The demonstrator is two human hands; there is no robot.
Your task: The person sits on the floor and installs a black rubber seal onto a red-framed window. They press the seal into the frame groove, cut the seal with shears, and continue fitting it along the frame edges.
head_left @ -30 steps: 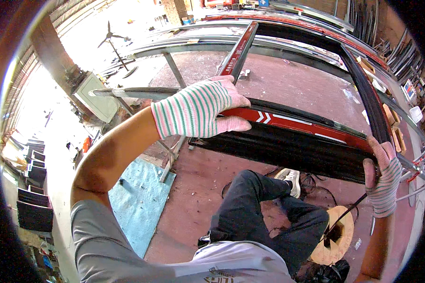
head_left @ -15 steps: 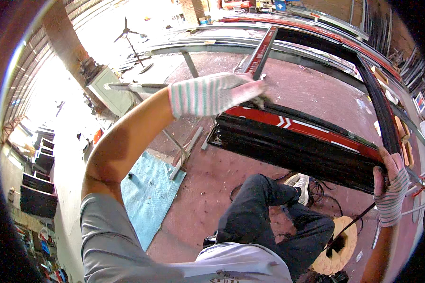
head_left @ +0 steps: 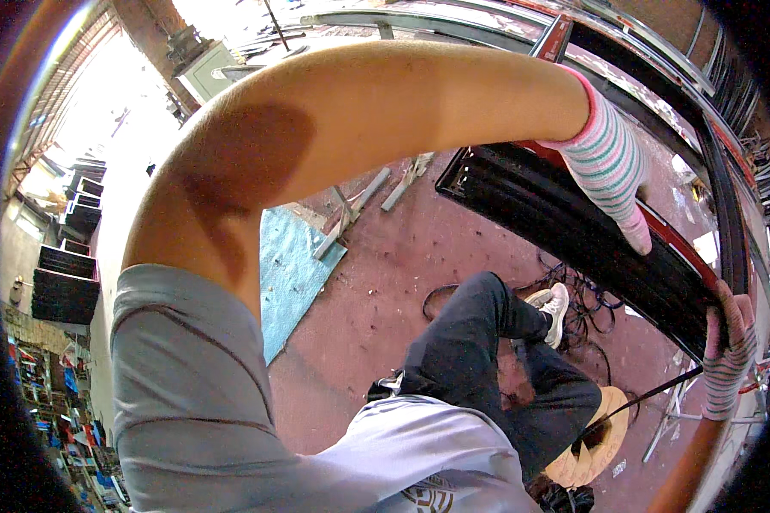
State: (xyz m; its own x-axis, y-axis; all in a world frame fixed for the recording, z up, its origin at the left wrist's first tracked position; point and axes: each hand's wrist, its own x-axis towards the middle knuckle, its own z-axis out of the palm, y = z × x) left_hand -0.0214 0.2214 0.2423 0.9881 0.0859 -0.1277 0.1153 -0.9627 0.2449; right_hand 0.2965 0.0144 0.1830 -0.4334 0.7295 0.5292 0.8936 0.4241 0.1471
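Observation:
A black frame (head_left: 539,209) with red film on its upper side stretches across in front of me. My left hand (head_left: 612,175), in a striped knit glove, reaches far across and grips its upper edge, thumb on the near side; the other fingers are mostly hidden. At the frame's right-hand corner my right hand (head_left: 727,355), gloved alike, is closed. A thin black strip (head_left: 646,398) runs up from a tan reel (head_left: 603,440) on the floor to this hand. Exactly how the fingers hold the strip is hidden.
A blue mat (head_left: 295,274) lies on the reddish floor near metal stand legs (head_left: 351,214). Black cables (head_left: 586,321) coil by my shoe (head_left: 556,315). More black frame bars (head_left: 731,214) extend at the right. Dark stacked frames (head_left: 64,291) stand far left.
My left hand has slid right along the frame, from its left end to near my right hand. The view has shifted, and my right hand stays at the corner.

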